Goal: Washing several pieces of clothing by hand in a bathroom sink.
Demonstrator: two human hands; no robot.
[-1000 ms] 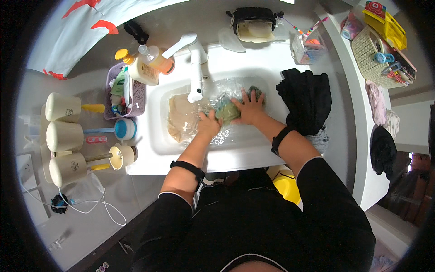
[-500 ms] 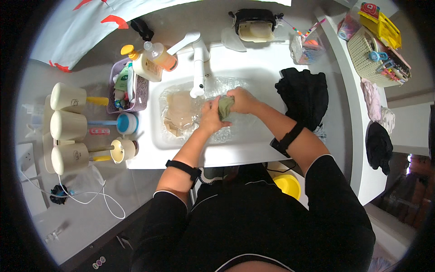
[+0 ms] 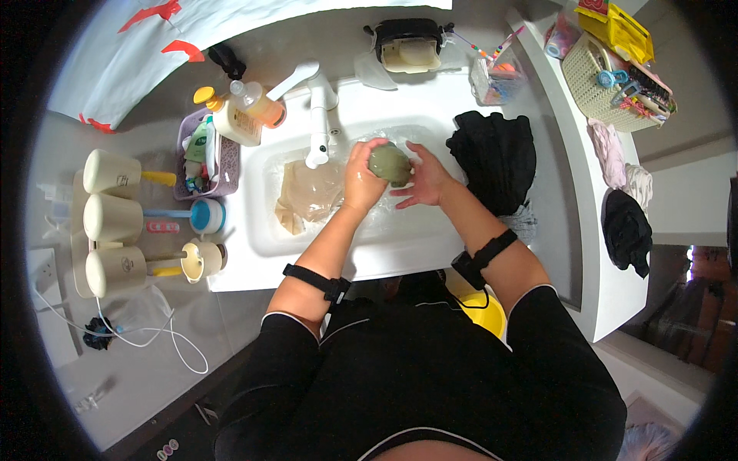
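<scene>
Over the white sink (image 3: 269, 242), my left hand (image 3: 363, 175) grips a balled-up, wet olive-green cloth (image 3: 390, 164) from its left side. Beside the cloth's right side, my right hand (image 3: 432, 179) is open, its fingers spread; whether a fingertip touches the cloth is hard to tell. Below and to the left, a beige cloth (image 3: 304, 192) lies soaking in the water. The white faucet (image 3: 318, 115) reaches over the basin, its spout left of my left hand.
Black clothing (image 3: 496, 161) lies on the sink's right edge. At the left stand a pump bottle (image 3: 237, 123), an orange-tinted bottle (image 3: 265, 107), a purple basket (image 3: 225, 180) and wall-mounted cream cups (image 3: 114, 219). A clear box (image 3: 496, 83) sits at the back right. Below is a yellow basin (image 3: 486, 316).
My right hand has let go of the green cloth and spread its fingers. The cloth now shows as a rounder ball in my left hand. The whole view has shifted slightly.
</scene>
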